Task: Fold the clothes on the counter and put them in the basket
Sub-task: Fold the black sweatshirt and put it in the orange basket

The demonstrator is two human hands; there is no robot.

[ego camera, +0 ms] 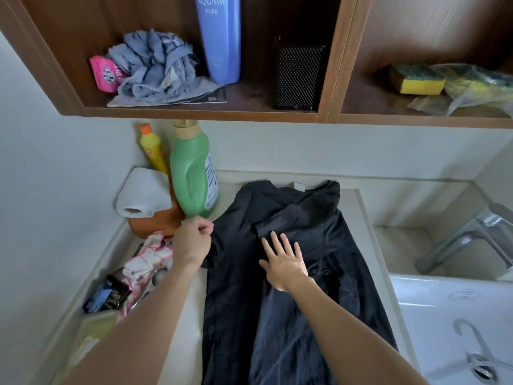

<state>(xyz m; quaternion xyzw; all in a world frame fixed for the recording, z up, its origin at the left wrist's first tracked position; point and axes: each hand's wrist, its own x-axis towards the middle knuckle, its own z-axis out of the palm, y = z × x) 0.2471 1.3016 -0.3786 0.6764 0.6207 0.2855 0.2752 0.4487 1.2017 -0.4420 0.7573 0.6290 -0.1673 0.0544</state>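
Observation:
A black T-shirt (294, 301) lies spread lengthwise on the pale counter (194, 307), collar and white label at the far end. Its right sleeve is folded in across the chest. My left hand (191, 240) pinches the shirt's left sleeve edge beside the green bottle. My right hand (283, 259) lies flat with straight fingers on the middle of the shirt, just below the folded-in sleeve. No basket is in view.
A green detergent bottle (193, 173), a yellow bottle (152, 148), a paper roll (143, 194) on an orange box stand at the back left. A pink-white cloth (147, 262) and clutter lie left. A sink (444, 309) with tap (469, 240) is right. Wooden shelves (194, 112) hang overhead.

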